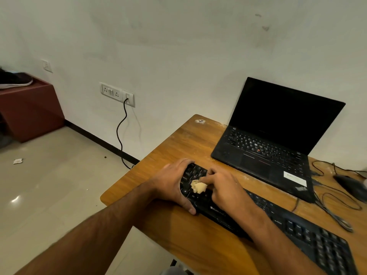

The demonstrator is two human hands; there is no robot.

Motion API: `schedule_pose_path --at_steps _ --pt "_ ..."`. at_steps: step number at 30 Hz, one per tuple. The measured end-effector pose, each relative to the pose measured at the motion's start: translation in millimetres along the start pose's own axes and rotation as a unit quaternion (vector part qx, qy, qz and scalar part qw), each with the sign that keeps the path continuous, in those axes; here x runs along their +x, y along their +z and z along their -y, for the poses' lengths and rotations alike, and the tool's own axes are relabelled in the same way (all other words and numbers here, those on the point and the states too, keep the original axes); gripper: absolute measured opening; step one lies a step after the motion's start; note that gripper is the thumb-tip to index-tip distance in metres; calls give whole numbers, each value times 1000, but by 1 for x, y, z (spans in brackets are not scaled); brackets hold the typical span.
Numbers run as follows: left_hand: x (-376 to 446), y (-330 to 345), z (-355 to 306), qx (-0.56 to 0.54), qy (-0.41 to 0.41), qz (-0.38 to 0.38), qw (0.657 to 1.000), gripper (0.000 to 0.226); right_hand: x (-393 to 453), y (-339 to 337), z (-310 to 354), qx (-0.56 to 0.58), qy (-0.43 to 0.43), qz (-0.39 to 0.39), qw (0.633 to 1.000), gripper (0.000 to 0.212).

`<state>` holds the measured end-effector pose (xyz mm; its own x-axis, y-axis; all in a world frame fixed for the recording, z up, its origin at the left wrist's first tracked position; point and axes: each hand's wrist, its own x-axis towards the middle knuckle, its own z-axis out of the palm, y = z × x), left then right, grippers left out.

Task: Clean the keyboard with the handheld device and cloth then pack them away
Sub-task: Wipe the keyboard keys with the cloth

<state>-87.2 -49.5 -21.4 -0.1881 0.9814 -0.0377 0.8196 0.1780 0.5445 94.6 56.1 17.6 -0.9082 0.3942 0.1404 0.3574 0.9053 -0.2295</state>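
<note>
A long black keyboard (288, 225) lies slantwise on the wooden table (178, 235), running from the middle toward the lower right. My left hand (170, 183) grips the keyboard's left end, fingers over the far edge and thumb on the near edge. My right hand (222, 187) pinches a small crumpled beige cloth (198, 187) and presses it on the keys near that left end. No handheld device is in view.
An open black laptop (268, 147) stands behind the keyboard against the wall. A black mouse (349, 185) and tangled cables (335, 207) lie at the right. A black cord (122, 132) hangs from a wall socket. A maroon cabinet (29, 110) stands far left.
</note>
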Motion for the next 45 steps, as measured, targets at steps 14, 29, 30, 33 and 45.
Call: schedule_pose_path --at_steps 14,29,30,33,45 --pt "4 5 1 11 33 -9 999 141 32 10 24 37 5 -65 997 30" --pt "3 3 -3 23 13 -1 1000 147 9 -1 8 16 71 -43 996 32" --pt "3 4 -2 23 13 0 1000 146 17 1 15 20 62 -50 997 32" --pt "4 5 0 23 21 -5 999 142 36 5 27 26 59 -65 996 24" --pt "4 5 -1 17 13 -3 1000 145 -7 -16 -14 -16 140 -21 990 26"
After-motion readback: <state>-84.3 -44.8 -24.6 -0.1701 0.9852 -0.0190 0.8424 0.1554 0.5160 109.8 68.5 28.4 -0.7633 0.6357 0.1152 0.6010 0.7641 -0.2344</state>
